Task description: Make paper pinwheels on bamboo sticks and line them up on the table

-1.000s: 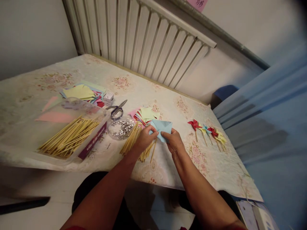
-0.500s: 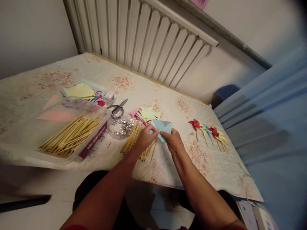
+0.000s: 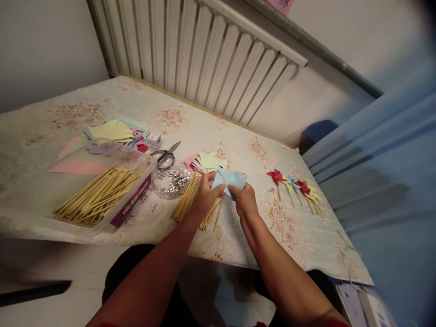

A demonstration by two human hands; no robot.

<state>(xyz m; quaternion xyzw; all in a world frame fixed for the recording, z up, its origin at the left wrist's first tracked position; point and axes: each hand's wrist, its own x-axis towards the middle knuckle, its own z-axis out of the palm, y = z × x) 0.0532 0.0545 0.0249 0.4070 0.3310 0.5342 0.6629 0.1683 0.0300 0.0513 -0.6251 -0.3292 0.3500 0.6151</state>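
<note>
A: Report the work surface.

B: I see the table (image 3: 238, 141) under a floral cloth. On it lie a clear tray (image 3: 138, 193) of wooden sticks and a loose bundle of sticks (image 3: 185, 202).

A: Locate the paper.

B: The light blue folded paper (image 3: 229, 180) sits just above the table, between both hands. My left hand (image 3: 205, 196) pinches its left edge; my right hand (image 3: 244, 203) pinches its lower right edge. Both forearms extend forward, fingers closed on the paper.
</note>
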